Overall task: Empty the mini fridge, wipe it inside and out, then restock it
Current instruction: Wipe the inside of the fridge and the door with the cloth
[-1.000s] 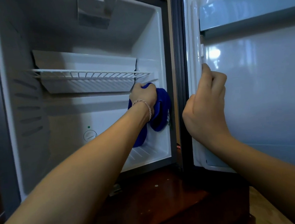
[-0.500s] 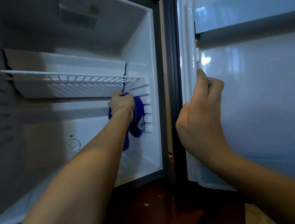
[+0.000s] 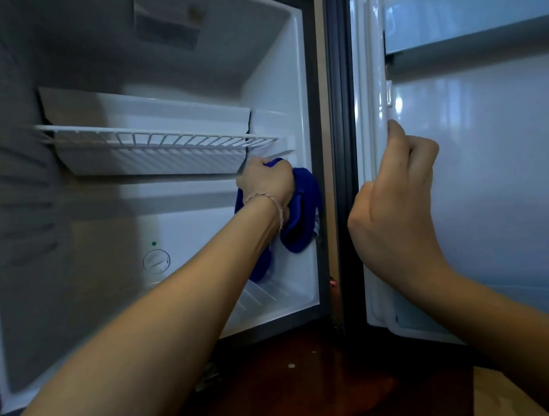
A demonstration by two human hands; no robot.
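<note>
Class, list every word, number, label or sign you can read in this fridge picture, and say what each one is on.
No text can be read.
Dial on the back wall: marks on it, too blurred to read.
Green dot above the dial: a light or mark, no writing.
Blue cloth in the left hand: a pale tag at its lower edge, nothing legible.
Door, shelf: no lettering seen.

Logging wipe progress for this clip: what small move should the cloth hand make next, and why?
Probably drag the blue cloth down the right inner wall. The left hand presses it just beneath the wire shelf, with wall left below, while the right hand steadies the open door.
</note>
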